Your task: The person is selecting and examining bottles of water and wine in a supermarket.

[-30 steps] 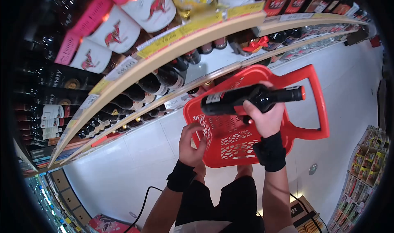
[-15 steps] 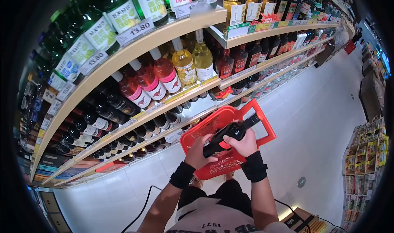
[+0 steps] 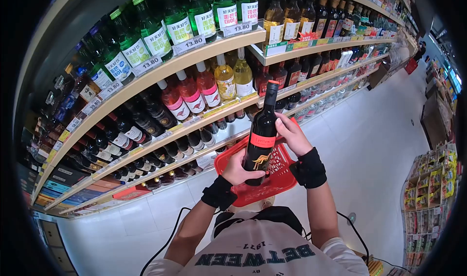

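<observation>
A dark wine bottle [image 3: 261, 130] with an orange-red neck band and a yellow animal picture on its black label stands nearly upright between my hands. My left hand [image 3: 239, 169] is wrapped round its lower part, with the thumb across the label near the base. Against the upper right side, by the shoulder, my right hand [image 3: 294, 136] holds it with fingers partly hidden behind the glass. A red plastic basket [image 3: 282, 171] hangs or stands below and behind the bottle; the right hand and wrist hide its handle. Black bands cover both wrists.
Curved shelves rise in front, with green bottles [image 3: 155, 40] on top and pink bottles [image 3: 192, 93] below. Price tags line the shelf edges [image 3: 170, 52]. A pale tiled floor [image 3: 355, 144] runs to the right, where a rack of packets [image 3: 430, 188] stands. A black cable [image 3: 168, 237] hangs beside my left arm.
The bottle has turned from tilted sideways to nearly upright, its label now facing me. My right hand has shifted from the neck to its upper right side. The view has tilted.
</observation>
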The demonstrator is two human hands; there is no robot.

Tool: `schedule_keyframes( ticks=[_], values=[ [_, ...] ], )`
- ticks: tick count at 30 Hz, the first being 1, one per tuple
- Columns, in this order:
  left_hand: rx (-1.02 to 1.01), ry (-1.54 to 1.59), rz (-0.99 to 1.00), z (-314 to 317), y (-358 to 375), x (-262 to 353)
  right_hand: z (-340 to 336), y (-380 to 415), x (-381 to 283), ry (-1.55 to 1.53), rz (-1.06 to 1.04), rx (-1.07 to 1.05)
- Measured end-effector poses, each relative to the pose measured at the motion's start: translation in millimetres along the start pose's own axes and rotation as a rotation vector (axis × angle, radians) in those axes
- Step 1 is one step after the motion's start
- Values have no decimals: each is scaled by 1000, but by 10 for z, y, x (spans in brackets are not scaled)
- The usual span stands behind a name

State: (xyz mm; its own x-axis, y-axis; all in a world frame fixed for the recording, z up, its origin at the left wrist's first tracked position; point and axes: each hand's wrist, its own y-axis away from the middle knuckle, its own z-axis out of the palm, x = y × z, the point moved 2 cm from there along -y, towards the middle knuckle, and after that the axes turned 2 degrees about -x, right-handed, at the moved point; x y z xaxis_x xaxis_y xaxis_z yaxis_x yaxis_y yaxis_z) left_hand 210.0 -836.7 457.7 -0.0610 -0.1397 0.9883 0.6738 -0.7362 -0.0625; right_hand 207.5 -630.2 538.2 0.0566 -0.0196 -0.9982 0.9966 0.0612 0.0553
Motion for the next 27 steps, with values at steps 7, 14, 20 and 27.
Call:
schedule_keyframes(
  ticks=[7, 14, 20, 27],
  values=[
    [-45, 130, 26, -28, 27, 211, 152, 38, 236, -375, -91, 11],
    [-132, 304, 32, -31, 25, 398, 157, 76, 73, -512, -160, -19],
    [15, 173, 124, 129, -5, 580, 206, 24, 74, -398, -186, 3],
    [206, -190, 138, 59, -12, 481, 200, -121, 160, -482, -192, -90]
  ],
)
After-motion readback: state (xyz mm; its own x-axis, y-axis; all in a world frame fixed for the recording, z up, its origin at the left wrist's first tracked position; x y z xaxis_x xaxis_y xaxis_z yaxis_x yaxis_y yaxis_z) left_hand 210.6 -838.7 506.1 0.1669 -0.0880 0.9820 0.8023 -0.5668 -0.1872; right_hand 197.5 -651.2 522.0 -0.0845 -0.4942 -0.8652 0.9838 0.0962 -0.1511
